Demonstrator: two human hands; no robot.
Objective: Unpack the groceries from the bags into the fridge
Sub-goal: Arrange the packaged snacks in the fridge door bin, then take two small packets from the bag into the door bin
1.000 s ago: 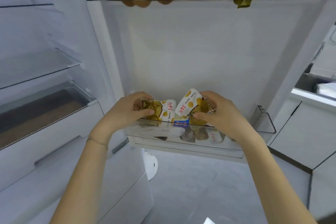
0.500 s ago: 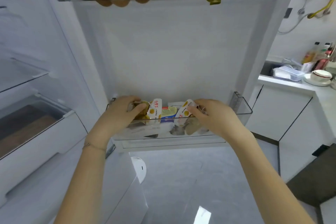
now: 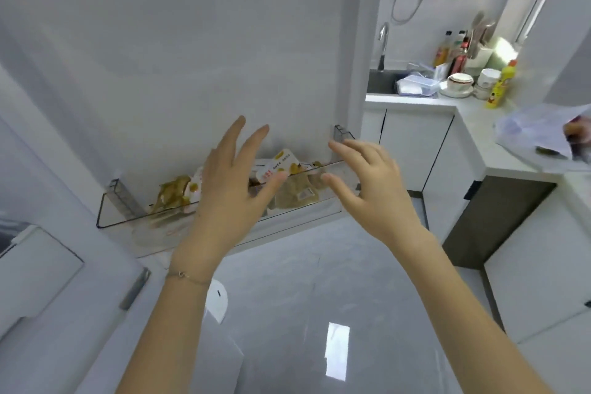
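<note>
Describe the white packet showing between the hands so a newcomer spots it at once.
Find the fridge door, then its clear lower bin. Between the left hand and right hand, the white packet pokes above the rim. Unlike the golden-brown packets around it, it is white with yellow spots and red lettering.

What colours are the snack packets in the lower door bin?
The snack packets are white with yellow spots and red lettering; head view.
</note>
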